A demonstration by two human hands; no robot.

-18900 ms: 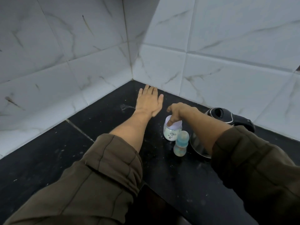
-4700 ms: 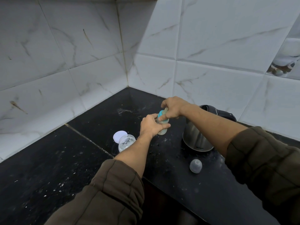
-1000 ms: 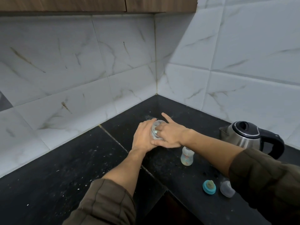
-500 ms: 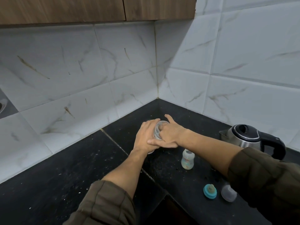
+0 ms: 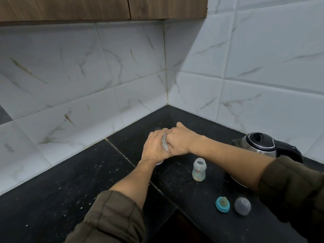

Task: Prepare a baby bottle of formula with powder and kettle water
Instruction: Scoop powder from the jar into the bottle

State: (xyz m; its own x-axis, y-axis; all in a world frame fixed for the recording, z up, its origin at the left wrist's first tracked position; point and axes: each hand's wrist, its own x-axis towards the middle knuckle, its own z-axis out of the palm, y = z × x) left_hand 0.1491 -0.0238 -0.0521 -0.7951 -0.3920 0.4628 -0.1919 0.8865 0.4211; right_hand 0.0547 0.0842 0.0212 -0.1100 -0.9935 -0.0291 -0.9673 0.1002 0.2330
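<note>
Black counter [image 5: 70,186]: carrying every item, speckled with pale flecks, and meeting white marbled wall tiles [image 5: 73,88] in a corner.
Powder jar [image 5: 164,142]: sitting between the two hands near that corner; only a sliver of clear glass is showing, so its contents cannot be told.
Left hand [image 5: 154,148]: wrapping around the jar's side, fingers curling tight against the glass.
Right hand [image 5: 180,141]: covering the jar's top from the right, fingers bunching down over the mouth; whether they are pinching anything inside cannot be told.
Baby bottle [image 5: 199,170]: standing upright and uncapped, mouth open, just right of the hands and apart from them.
Teal nipple ring [image 5: 222,204]: lying flat on the counter nearer the camera, nipple pointing up.
Clear dome cap [image 5: 242,206]: resting just beside the ring, on its right.
Steel kettle [image 5: 259,144]: standing at the right by the wall, black lid down, partly hiding behind the right forearm.
Sleeves: olive, pushed up both forearms.
Wooden cabinets [image 5: 105,7]: hanging above the tiles.
</note>
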